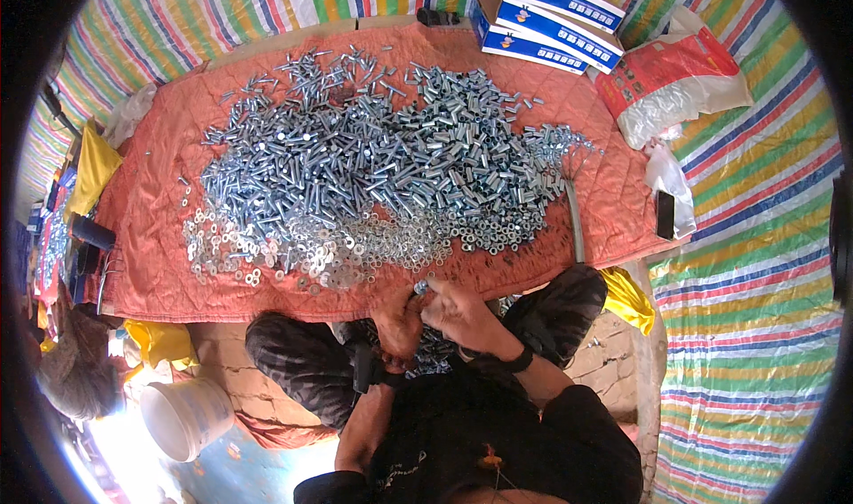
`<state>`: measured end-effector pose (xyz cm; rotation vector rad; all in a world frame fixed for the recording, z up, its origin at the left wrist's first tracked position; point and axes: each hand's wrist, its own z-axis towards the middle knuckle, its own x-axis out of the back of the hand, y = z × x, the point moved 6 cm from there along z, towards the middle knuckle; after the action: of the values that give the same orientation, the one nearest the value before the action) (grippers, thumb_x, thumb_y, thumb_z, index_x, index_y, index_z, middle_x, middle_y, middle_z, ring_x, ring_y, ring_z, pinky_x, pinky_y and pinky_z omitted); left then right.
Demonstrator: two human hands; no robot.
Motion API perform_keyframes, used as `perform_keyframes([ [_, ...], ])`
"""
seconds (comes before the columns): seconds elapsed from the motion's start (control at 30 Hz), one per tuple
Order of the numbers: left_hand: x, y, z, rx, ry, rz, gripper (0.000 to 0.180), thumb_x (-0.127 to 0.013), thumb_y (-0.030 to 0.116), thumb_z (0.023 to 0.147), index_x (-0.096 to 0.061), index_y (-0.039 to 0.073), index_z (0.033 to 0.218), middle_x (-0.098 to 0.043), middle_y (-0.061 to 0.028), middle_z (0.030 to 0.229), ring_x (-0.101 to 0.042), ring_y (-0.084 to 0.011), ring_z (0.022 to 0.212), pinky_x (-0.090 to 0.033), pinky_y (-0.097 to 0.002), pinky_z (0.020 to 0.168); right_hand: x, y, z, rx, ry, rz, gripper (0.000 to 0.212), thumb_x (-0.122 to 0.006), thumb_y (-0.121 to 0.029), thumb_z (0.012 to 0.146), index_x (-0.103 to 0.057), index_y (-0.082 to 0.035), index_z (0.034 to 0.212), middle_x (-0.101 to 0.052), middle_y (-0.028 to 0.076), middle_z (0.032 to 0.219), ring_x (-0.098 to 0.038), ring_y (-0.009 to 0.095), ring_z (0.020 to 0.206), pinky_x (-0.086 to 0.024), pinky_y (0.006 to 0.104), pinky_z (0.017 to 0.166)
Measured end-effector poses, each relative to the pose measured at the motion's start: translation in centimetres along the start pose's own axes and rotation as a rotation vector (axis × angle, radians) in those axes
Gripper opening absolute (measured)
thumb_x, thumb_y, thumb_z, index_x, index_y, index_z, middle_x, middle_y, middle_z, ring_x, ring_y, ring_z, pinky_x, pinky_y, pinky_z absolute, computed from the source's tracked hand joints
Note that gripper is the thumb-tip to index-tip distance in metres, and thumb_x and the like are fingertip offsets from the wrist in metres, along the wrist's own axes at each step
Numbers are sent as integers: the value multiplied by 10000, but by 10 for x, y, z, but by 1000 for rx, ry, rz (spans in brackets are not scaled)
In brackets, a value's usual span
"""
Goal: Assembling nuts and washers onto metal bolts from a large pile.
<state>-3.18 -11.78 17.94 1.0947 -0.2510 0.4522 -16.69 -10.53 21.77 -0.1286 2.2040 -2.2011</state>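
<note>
My left hand (397, 326) and my right hand (458, 313) meet at the near edge of the red quilted cloth (160, 264). Between their closed fingertips is a small silvery metal fastener (420, 286); its exact kind is too small to tell. Just beyond the fingers lie loose washers (333, 260), flat and ring-shaped. Behind them spreads a big heap of metal bolts (302, 162), with short metal sleeves (462, 104) on its right side. Nuts (489, 236) gather along the heap's near right edge.
Blue and white boxes (560, 29) are stacked at the far right, beside a red and white sack (675, 82). A dark phone (665, 215) lies at the cloth's right edge, and a metal strip (575, 220) nearer in. At lower left stands a white bucket (187, 420) near another person (80, 371).
</note>
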Motion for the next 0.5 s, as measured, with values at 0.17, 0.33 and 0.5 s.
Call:
perform_keyframes([
  [0.17,4,-1,4,163,-101,-134,169,-676,45,775,-666,1,938,-640,-182,741,-646,-296,649,-488,-383,581,11,16,1,-300,-231,-134,327,-602,-319,900,-640,-17,780,-544,28,609,-498,94,582,-403,299,517],
  [0.33,-17,-11,-28,-76,-355,-147,156,-683,99,786,-673,24,923,-643,-165,723,-640,-307,619,-494,-394,570,47,39,49,96,73,-449,291,-615,-277,870,-636,5,803,-595,119,660,-563,201,589,-438,337,560],
  [0.5,-17,-27,3,-1,-462,-93,159,-650,120,792,-667,26,920,-654,-168,744,-636,-343,639,-502,-393,585,79,61,72,218,327,-611,158,-619,-159,848,-647,-4,861,-622,143,748,-594,310,671,-466,400,622],
])
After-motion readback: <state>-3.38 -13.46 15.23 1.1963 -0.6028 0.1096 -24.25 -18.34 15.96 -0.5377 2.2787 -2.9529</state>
